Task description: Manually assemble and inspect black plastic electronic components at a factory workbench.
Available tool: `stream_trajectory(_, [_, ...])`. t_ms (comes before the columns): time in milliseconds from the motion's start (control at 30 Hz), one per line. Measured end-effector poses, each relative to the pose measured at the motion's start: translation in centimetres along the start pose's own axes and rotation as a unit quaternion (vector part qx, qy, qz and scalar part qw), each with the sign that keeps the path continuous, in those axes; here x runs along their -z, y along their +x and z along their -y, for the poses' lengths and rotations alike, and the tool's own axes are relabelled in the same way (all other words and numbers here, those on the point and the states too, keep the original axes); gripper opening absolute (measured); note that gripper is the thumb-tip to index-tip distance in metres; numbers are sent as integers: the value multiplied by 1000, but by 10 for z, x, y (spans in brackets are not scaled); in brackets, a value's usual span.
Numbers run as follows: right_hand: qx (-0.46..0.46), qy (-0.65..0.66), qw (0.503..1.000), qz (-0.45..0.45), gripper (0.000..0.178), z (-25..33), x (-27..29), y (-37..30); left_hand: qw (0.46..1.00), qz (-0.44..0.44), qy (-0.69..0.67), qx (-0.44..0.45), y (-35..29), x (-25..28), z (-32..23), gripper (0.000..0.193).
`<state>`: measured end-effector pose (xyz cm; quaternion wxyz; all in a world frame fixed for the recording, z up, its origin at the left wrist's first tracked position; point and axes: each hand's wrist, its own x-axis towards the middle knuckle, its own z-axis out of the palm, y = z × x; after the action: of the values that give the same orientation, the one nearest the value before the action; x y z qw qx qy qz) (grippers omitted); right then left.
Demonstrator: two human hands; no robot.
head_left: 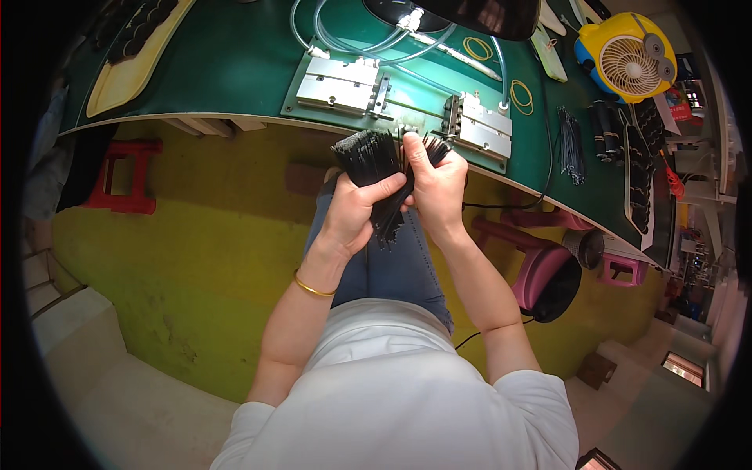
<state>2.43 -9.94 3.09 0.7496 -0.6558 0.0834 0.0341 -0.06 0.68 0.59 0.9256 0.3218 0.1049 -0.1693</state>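
Note:
A thick bundle of thin black wires [365,159] is held between my two hands, above my lap at the table's front edge. Its upper ends fan out to the left and the lower ends point down between my knees. My left hand [352,210] is closed round the left part of the bundle, thumb lying across it. Closed on the right part, my right hand [439,184] has its thumb pointing up along the wires. Just beyond them sits a metal fixture with a left silver block [338,84] and a right silver block [484,129].
Clear tubing [321,27] loops behind the fixture under a dark lamp [486,14]. On the green table [227,59] are a yellow tray [117,82], a yellow fan [633,66] and another wire bundle [572,145]. A red stool [129,184] and a pink stool [536,270] stand below.

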Motion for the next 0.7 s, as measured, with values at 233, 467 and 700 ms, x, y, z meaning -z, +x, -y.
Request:
stream_trajectory(233, [1,-12,1000,-10,21,3,-3,-4,1000,-11,18,10,-1,2,1,16])
stream_trajectory(467, [-12,-21,999,-37,21,1,-2,-1,1000,-7,15,-2,2,3,5,17])
stream_trajectory(700, [-19,-13,999,-34,22,1,-1,3,1000,2,-6,-1,3,0,4,19])
